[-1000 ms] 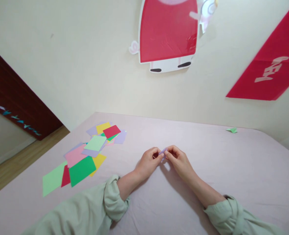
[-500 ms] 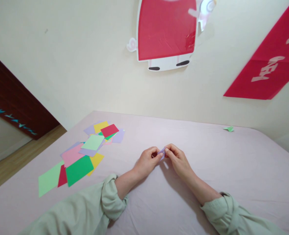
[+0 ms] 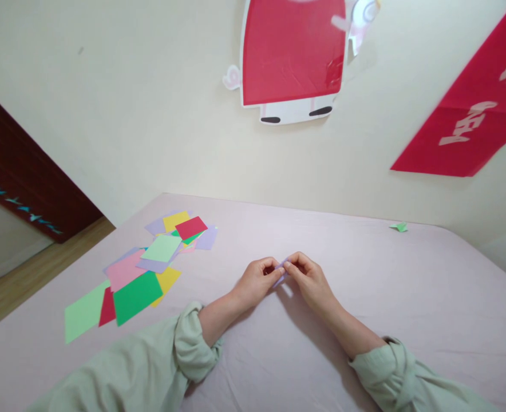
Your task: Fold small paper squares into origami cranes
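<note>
A small folded lilac paper piece (image 3: pixel 281 273) is pinched between both of my hands over the pale pink sheet (image 3: pixel 364 320). My left hand (image 3: pixel 257 281) grips its left end with curled fingers. On the other end, my right hand (image 3: pixel 309 279) pinches with thumb and forefinger. Most of the paper is hidden by the fingers. Both wrists rest on the sheet, and pale green sleeves are rolled up on the forearms.
Several loose coloured paper squares (image 3: pixel 141 269) lie scattered at the left of the sheet. A small green folded paper (image 3: pixel 399 227) sits at the far right by the wall. Red posters (image 3: pixel 293 54) hang on the wall; wooden floor (image 3: pixel 30 274) lies beyond the left edge.
Both hands stay pinched on the lilac paper, with only small finger shifts. The view has drifted slightly.
</note>
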Tool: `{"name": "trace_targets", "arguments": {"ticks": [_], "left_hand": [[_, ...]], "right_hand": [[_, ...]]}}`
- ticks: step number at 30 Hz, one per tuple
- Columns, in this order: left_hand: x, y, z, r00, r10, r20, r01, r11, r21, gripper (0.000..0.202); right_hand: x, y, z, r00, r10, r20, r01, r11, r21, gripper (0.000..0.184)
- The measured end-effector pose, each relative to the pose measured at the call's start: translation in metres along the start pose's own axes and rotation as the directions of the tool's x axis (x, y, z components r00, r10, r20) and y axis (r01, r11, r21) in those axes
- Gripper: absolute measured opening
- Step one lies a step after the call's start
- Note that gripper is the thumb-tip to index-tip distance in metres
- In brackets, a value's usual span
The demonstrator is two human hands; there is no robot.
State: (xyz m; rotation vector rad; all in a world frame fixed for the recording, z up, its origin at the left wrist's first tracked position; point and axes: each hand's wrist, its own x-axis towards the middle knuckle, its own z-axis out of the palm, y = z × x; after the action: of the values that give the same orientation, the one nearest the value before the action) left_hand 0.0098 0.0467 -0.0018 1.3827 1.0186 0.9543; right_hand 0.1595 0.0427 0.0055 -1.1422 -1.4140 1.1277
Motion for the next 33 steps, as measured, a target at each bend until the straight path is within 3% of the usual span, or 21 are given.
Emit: {"name": "trace_targets", "arguments": {"ticks": [9,16,21,33], "left_hand": [[-0.0015,-0.0010,-0.0009,0.999,-0.038,0.009,0.038,0.999,-0.007,0.033],[-0.0003,-0.0008,-0.0005,1.000,0.002,0.021,-0.001,0.999,-0.035,0.036],[-0.0012,0.0022,0.0012,1.000,0.000,0.031,0.001,1.000,-0.032,0.034],[-0.0035,0.0048,0.0007,0.999,-0.023,0.028,0.023,1.000,0.013,0.032]], "right_hand": [[0.0012,0.0002,-0.0048,1.000,-0.019,0.005,0.019,0.999,-0.042,0.034],[-0.0001,-0.0010,0.0002,1.000,0.008,0.014,-0.009,0.997,0.070,0.023],[-0.0009,-0.0052,0.0004,1.000,-0.010,-0.025,0.011,1.000,0.019,0.025],[0.0015,0.0009,-0.0055,1.000,0.017,0.024,-0.017,1.000,0.014,0.041]]}}
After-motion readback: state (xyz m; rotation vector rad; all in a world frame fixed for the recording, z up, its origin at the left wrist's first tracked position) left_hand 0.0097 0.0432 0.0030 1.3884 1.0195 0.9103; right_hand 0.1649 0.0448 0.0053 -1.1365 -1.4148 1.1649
